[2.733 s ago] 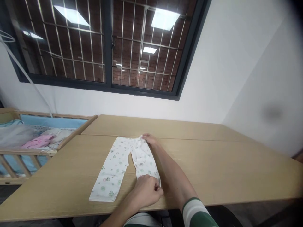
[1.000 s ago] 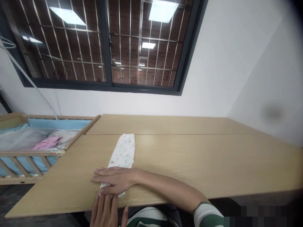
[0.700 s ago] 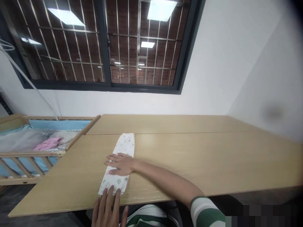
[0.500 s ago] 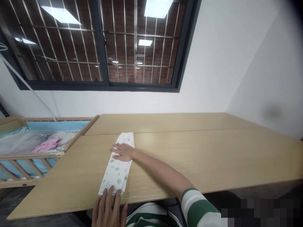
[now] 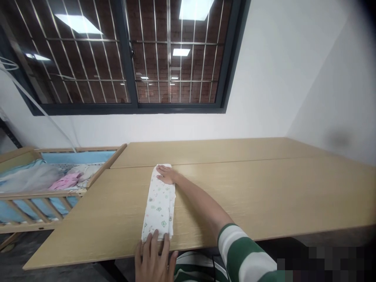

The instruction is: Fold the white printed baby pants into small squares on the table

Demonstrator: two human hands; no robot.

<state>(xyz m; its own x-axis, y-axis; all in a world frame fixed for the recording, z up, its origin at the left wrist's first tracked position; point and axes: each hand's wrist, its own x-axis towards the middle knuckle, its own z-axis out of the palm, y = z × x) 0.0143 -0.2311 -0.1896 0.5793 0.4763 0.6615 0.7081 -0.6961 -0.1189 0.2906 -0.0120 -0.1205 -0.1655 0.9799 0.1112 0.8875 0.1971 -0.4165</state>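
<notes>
A white cloth (image 5: 158, 199) with small green and pink prints lies on the wooden table (image 5: 249, 188), folded into a long narrow strip. Loose layers show along its right side. Over its far end my right hand (image 5: 167, 174) rests flat with the fingers stretched out to the left. My left hand (image 5: 154, 256) is at the near end, by the table's front edge, fingers spread and their tips on the cloth. Neither hand is wrapped round it.
To the left of the table stands a wooden crib (image 5: 58, 192) with blue padding, holding a pink cloth (image 5: 67, 181) and pale bedding. A white pole (image 5: 38, 105) rises from it. Behind the table are a white wall (image 5: 258, 86) and a barred window (image 5: 176, 58).
My right hand has slid along the cloth from its middle to the far end. The cloth now lies straighter and further right in view, and my left hand has shifted right with its near end.
</notes>
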